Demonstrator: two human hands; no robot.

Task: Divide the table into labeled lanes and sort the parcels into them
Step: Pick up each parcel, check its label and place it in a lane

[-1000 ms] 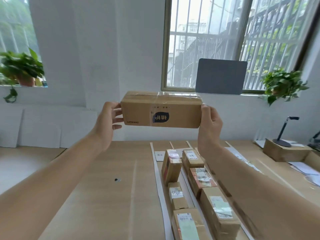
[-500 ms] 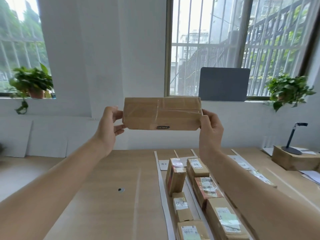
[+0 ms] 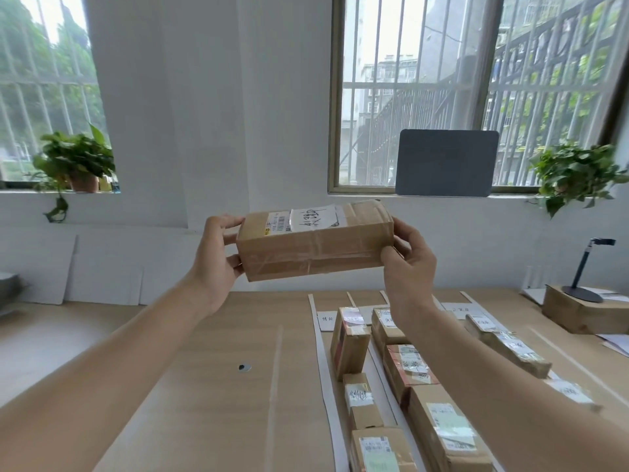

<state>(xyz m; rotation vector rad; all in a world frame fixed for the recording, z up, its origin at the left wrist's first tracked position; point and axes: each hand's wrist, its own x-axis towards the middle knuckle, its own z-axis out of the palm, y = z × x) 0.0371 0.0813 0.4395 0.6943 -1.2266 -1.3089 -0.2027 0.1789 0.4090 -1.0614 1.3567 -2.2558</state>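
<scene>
The raised box [image 3: 315, 248] carries a white slip [image 3: 315, 218] with large handwritten characters in dark ink, too scrawled to read. Just left of it is a printed shipping label [image 3: 277, 224] with a barcode and a small yellow mark. On the table, the red-taped parcel [image 3: 406, 364] shows a tag that looks like 8077. The far paper lane label [image 3: 327, 319] bears handwriting too small to read.

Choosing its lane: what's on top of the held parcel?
On the parcel's top lies a white handwritten label beside a barcode sticker. The writing is too blurred to read. The left hand and right hand cover its ends.
</scene>
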